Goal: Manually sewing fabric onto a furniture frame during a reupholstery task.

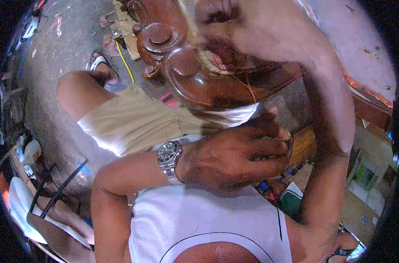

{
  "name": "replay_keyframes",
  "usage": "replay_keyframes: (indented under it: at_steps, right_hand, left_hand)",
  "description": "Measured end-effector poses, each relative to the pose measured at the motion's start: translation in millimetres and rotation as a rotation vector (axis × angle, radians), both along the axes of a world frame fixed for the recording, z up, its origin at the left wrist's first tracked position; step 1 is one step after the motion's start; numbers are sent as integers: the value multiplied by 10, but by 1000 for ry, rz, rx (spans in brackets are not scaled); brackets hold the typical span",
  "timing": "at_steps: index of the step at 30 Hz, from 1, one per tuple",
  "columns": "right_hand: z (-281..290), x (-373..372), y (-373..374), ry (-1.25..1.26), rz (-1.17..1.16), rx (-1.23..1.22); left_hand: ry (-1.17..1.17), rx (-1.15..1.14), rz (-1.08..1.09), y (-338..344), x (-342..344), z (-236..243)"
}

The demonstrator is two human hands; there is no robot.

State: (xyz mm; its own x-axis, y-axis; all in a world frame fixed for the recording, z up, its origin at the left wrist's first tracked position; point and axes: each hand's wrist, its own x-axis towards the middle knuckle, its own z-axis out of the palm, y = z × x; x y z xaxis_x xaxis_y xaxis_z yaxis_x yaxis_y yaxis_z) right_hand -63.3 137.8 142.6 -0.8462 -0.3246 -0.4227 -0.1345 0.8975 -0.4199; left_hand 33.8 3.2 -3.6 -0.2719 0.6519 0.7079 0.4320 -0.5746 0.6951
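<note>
Brown and shiny, a big carved piece of wood (190, 87) is being seen at the top middle, in front of the person's lap. Round curls are being shown along its left side, and bright spots of light are being thrown back by it. A small wad of cloth (211, 62), pale and red, is being seen against the wood, with thin threads (247, 87) being hung from near it. The right hand (234, 26) is being held at the wood, just by the cloth. It is being blurred, so how far it is open, and whether the cloth is being gripped, cannot be told.

The left hand (239, 155) is being held lower down, in front of the chest. Its fingers are being held loose and a little bent, and nothing is being seen in its grip. A silver watch (169, 158) is being worn on that wrist.

A white top (208, 210) and tan shorts (138, 118) are being worn, and the shorts are being partly hidden by the wood. Farther out, a white sandal (96, 62) is being worn on a foot. Near it, a yellow strip (125, 63) is being seen on the grey floor (72, 44). At the top right, a pale flat surface (361, 39) is being edged with orange.
</note>
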Motion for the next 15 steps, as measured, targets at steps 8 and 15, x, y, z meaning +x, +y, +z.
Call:
replay_keyframes:
  at_steps: [8,15]
  right_hand:
    - [65,61,-61,59,40,43]
    - [-27,82,50,204,67,119]
  left_hand:
    - [-8,12,1,-228,-52,109]
    - [-114,-121,-151,-1232,-475,588]
